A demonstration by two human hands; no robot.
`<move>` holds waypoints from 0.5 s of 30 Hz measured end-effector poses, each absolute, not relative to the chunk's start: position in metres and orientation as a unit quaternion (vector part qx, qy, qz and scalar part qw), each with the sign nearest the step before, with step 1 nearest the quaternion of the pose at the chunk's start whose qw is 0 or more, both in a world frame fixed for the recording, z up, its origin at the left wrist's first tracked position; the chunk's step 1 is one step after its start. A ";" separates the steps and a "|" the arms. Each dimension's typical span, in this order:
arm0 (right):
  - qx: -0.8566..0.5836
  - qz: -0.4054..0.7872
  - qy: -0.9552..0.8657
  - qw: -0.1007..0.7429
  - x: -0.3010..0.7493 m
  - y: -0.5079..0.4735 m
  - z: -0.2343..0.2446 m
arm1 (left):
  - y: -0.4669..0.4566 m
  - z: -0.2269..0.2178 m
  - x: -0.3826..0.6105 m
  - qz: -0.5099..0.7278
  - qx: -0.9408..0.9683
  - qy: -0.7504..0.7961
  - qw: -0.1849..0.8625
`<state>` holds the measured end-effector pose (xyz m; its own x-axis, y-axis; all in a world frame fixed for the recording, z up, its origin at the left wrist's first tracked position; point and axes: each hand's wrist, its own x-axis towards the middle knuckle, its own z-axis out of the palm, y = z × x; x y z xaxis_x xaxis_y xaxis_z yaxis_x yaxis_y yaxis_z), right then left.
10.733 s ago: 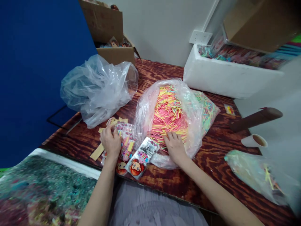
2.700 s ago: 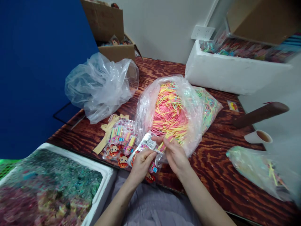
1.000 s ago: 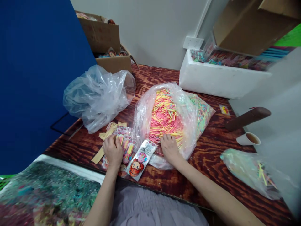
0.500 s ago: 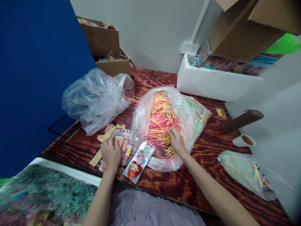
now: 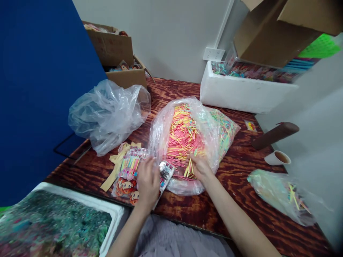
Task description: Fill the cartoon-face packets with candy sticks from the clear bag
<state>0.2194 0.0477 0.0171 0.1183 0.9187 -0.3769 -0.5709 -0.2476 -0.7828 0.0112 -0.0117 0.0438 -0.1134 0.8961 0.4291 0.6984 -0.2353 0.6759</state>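
Observation:
A big clear bag (image 5: pixel 163 125) of pink, yellow and green sticks lies open in the middle of the wooden table (image 5: pixel 241 178). My right hand (image 5: pixel 199 167) is at the bag's mouth, fingers closed on a small bunch of sticks (image 5: pixel 189 167). My left hand (image 5: pixel 148 184) rests on an empty cartoon-printed packet (image 5: pixel 165 171) at the table's front edge, its fingers curled over it. Just left of that hand lies a pile of filled packets (image 5: pixel 128 173) with sticks in them, on some yellow paper strips (image 5: pixel 114 171).
A crumpled clear bag (image 5: pixel 107 114) lies at the left, a cardboard box (image 5: pixel 118 53) behind it. White foam boxes stand at back right (image 5: pixel 241 96) and front left (image 5: pixel 112 214). A paper cup (image 5: pixel 277 157), a brown tube (image 5: pixel 273 135) and another bag of sticks (image 5: pixel 281 196) are at the right.
My left hand has moved right from the pile of filled packets onto the empty packet. My right hand has pulled a bunch of sticks toward the bag's mouth.

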 end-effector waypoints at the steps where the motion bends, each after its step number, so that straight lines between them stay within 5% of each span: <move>1: -0.462 0.642 -0.185 0.584 0.217 0.047 0.017 | -0.015 0.044 0.026 0.406 0.682 0.579 0.187; 9: -0.412 0.617 -0.176 0.647 0.194 0.020 0.043 | -0.010 0.044 0.088 0.241 0.727 0.567 0.303; 15: -0.396 0.686 -0.218 0.570 0.207 0.003 0.058 | -0.008 0.030 0.084 0.275 0.689 0.514 0.431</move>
